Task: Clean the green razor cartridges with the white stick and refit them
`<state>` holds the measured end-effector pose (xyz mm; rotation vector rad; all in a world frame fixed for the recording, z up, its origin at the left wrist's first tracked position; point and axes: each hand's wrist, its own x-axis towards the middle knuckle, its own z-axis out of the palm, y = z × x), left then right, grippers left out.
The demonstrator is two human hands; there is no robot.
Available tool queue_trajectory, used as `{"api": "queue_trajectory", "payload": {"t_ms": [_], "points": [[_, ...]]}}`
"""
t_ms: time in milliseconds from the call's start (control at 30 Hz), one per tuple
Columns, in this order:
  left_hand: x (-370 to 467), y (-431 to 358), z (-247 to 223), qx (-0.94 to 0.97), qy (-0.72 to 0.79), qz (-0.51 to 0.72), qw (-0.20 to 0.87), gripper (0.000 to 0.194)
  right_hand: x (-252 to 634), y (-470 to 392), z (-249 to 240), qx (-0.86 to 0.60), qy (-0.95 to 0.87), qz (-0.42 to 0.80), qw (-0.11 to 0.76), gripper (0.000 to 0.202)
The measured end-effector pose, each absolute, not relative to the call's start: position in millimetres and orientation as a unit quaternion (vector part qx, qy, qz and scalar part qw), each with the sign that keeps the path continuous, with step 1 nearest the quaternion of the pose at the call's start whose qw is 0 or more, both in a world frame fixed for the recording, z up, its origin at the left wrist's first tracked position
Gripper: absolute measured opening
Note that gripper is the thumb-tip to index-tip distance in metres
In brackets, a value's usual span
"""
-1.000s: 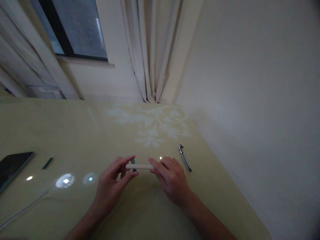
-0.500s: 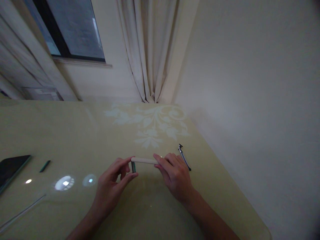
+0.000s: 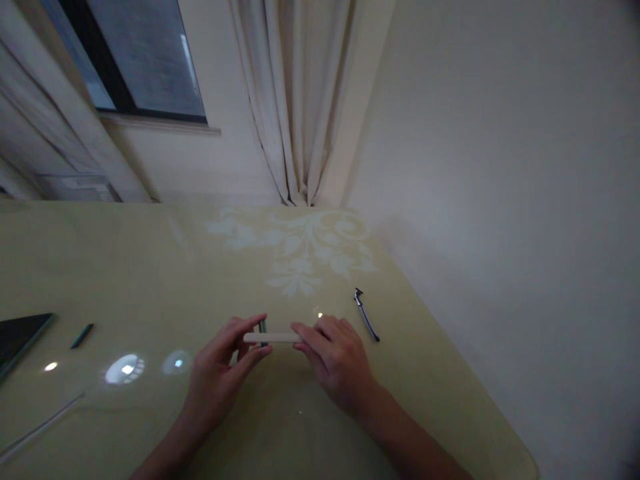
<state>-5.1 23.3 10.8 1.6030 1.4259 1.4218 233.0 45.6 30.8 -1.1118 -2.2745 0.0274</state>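
Observation:
Between the thumb and forefinger of my left hand point(image 3: 223, 363) is a small green-and-black razor cartridge point(image 3: 263, 327), held upright by its two ends. My right hand point(image 3: 336, 353) is closed on one end of a pale, flat stick point(image 3: 273, 338). The stick lies level across the cartridge, its free end reaching past it toward my left palm; whether the two touch I cannot tell. Beyond my right hand, a slim dark-blue and silver razor handle point(image 3: 367, 316) rests on the table.
Another small green-and-black strip point(image 3: 82, 336) lies to the left on the glossy table point(image 3: 165, 267). Farther left is a flat dark object point(image 3: 23, 337) with a green edge, cut off by the frame. A thin pale rod point(image 3: 43, 427) lies nearer. A wall point(image 3: 475, 220) borders the table's right side.
The stick has moved left and down, from the cartridge's upper end to across its middle. My right hand has come closer to my left. The view has shifted slightly.

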Motion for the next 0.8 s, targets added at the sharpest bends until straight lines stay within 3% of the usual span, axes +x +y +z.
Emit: {"api": "queue_trajectory", "payload": {"t_ms": [800], "points": [[-5.8, 23.5, 9.7, 0.599, 0.511, 0.546, 0.286, 0.037, 236.1, 49.5, 29.6, -0.432, -0.835, 0.053, 0.336, 0.039]]}}
